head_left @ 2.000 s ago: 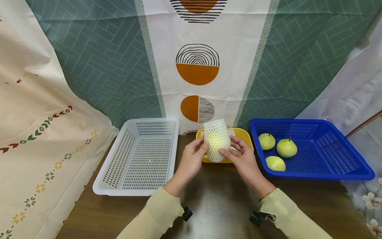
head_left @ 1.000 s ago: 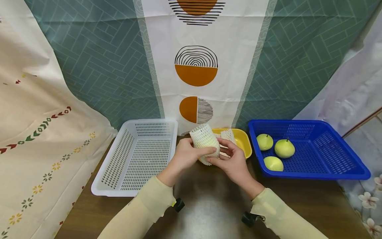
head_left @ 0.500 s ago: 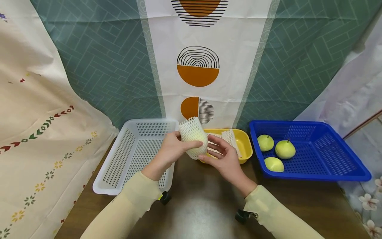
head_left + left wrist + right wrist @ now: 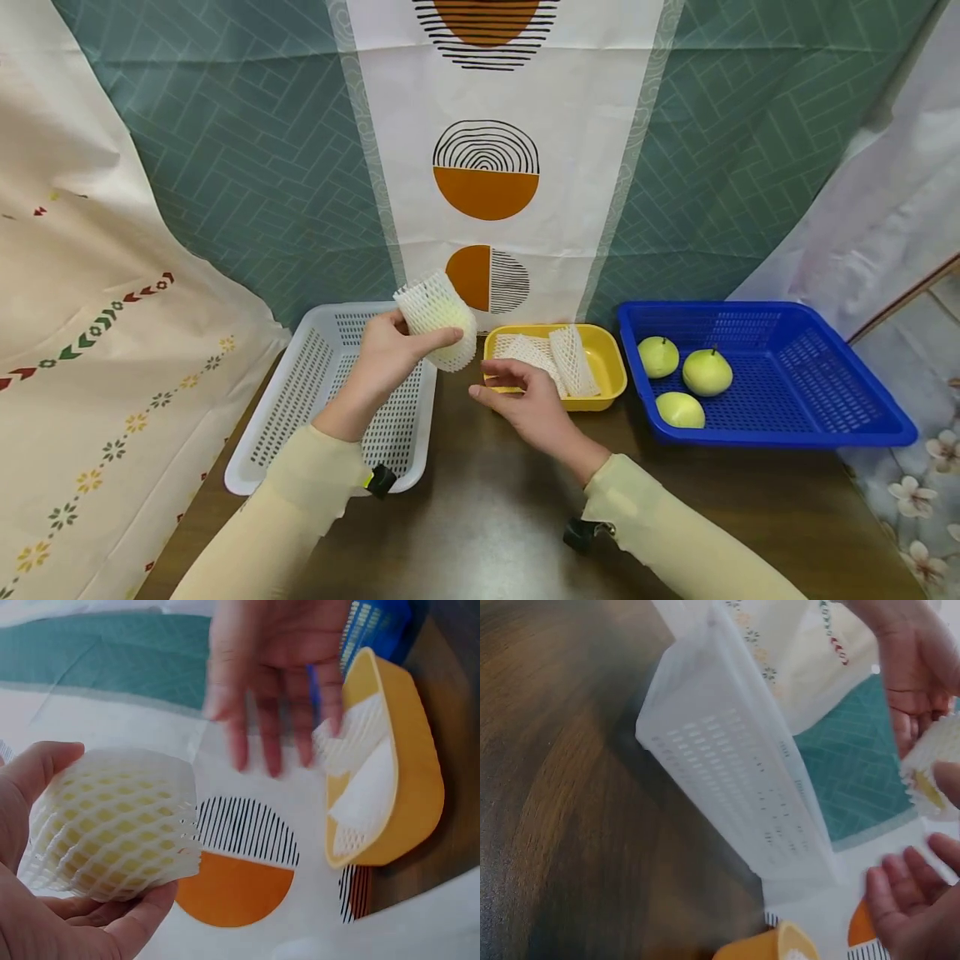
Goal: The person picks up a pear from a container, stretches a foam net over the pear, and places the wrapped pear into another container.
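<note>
My left hand (image 4: 386, 350) grips a pear (image 4: 105, 825) wrapped in a white foam net sleeve (image 4: 438, 317), above the right side of the white basket (image 4: 330, 312). In the left wrist view, thumb and fingers curl round the sleeve, and yellow-green skin shows through its mesh. My right hand (image 4: 528, 400) is apart from the pear, fingers loosely bent and holding nothing, at the front left of the yellow tray (image 4: 611, 367). Foam net sleeves (image 4: 573, 362) lie in that tray. The left wrist view shows the right hand's fingers (image 4: 266, 727) hanging extended.
A blue basket (image 4: 817, 375) with three bare pears (image 4: 707, 372) in its left part stands on the right. All containers stand on a dark wooden table (image 4: 487, 517). A patterned cloth (image 4: 487, 92) hangs behind, and a cream cloth (image 4: 97, 333) borders the left.
Both hands held the wrapped pear at first. The right hand has let go, while the left hand has carried the pear leftward from over the yellow tray to the white basket.
</note>
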Action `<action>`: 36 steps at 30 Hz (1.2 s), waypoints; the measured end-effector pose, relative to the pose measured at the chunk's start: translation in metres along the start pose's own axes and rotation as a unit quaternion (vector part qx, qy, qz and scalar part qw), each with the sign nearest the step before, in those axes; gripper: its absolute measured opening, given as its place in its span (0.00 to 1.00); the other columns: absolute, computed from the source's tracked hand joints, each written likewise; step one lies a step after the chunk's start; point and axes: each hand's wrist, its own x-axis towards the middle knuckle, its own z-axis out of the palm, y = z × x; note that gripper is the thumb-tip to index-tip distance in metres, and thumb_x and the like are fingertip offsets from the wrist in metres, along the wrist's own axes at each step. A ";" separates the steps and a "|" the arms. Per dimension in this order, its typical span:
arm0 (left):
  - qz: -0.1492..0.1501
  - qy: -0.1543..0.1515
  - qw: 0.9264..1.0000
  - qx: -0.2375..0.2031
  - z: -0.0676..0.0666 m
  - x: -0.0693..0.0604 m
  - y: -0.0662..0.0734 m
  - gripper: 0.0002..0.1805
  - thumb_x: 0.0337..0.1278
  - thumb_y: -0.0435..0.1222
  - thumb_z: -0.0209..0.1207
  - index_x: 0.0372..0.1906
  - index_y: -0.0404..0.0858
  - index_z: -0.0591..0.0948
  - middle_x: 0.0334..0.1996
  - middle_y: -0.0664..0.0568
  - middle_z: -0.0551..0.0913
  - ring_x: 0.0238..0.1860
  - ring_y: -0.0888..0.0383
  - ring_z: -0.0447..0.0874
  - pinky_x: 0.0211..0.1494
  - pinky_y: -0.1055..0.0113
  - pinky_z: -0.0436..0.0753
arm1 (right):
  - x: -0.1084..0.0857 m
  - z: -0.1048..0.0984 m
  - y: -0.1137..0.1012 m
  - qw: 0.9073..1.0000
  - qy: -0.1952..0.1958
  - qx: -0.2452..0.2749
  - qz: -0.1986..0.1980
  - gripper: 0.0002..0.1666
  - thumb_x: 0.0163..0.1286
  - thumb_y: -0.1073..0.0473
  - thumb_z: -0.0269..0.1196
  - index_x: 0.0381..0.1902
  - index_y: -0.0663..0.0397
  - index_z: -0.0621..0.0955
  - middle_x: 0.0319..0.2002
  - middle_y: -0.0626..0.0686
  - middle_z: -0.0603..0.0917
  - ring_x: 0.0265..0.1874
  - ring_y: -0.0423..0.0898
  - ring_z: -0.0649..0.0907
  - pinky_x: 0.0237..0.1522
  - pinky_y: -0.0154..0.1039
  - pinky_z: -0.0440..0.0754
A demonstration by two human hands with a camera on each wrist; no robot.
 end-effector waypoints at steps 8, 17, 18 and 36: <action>0.016 0.012 1.000 -0.020 -0.011 0.007 -0.008 0.34 0.35 0.54 0.72 0.51 0.44 0.78 0.47 0.51 0.82 0.45 0.57 0.81 0.49 0.66 0.78 | 0.007 0.040 0.020 0.994 -0.089 -0.066 0.006 0.31 0.53 0.40 0.69 0.55 0.38 0.78 0.53 0.42 0.80 0.47 0.48 0.81 0.44 0.37 0.81; -0.016 0.041 0.999 -0.005 -0.028 0.018 -0.028 0.37 0.32 0.59 0.71 0.51 0.45 0.76 0.47 0.52 0.81 0.46 0.56 0.78 0.52 0.64 0.76 | 0.013 0.067 0.032 0.995 -0.060 -0.069 -0.038 0.27 0.54 0.45 0.70 0.52 0.41 0.81 0.43 0.47 0.76 0.32 0.42 0.80 0.30 0.34 0.80; -0.019 0.044 0.999 -0.005 -0.029 0.019 -0.030 0.38 0.32 0.59 0.71 0.51 0.45 0.76 0.47 0.52 0.81 0.46 0.56 0.77 0.52 0.64 0.75 | 0.013 0.068 0.032 0.995 -0.058 -0.070 -0.038 0.26 0.54 0.45 0.70 0.52 0.41 0.81 0.43 0.47 0.76 0.31 0.42 0.80 0.29 0.34 0.79; -0.049 0.085 0.995 0.018 -0.059 0.040 -0.070 0.45 0.31 0.63 0.69 0.57 0.43 0.72 0.53 0.50 0.77 0.53 0.56 0.74 0.58 0.59 0.73 | 0.009 0.074 0.019 0.995 -0.094 -0.021 -0.003 0.24 0.58 0.55 0.68 0.53 0.48 0.80 0.46 0.56 0.84 0.33 0.49 0.85 0.27 0.33 0.80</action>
